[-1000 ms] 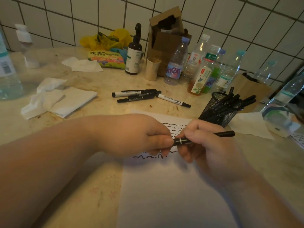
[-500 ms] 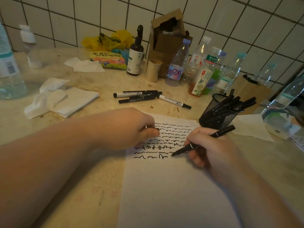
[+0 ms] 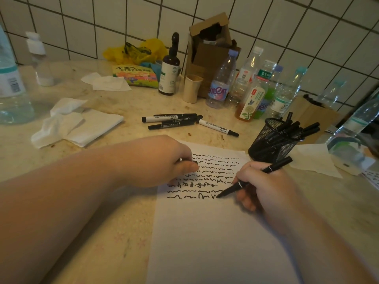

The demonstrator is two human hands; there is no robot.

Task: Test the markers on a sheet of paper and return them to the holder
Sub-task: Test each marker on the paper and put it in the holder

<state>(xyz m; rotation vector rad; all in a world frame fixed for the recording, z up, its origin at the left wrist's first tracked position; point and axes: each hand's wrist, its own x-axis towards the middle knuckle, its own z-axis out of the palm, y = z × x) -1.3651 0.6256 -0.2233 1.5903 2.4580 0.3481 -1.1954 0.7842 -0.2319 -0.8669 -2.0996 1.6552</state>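
Head camera looks down over my forearms at a sheet of paper (image 3: 215,238) lying on the stone counter (image 3: 123,232). My right hand (image 3: 266,187) is closed around a black marker (image 3: 254,178) in a writing grip, and its tip touches the paper at the end of the lowest row of black squiggles (image 3: 192,196). Several rows of the same wavy lines fill the top part of the sheet above it. My left hand (image 3: 160,160) rests on the upper left corner of the paper, its fingers curled in and pinching a small dark piece that looks like the marker cap (image 3: 194,162), though I cannot see it clearly. The black mesh holder (image 3: 266,144) stands just beyond the paper's top right corner, leaning, with a bunch of black markers sticking out of it to the right. Three more markers (image 3: 176,120) lie loose on the counter behind the paper. Crumpled tissues (image 3: 75,124) sit to the left, and a row of plastic bottles (image 3: 252,87) stands along the tiled wall.
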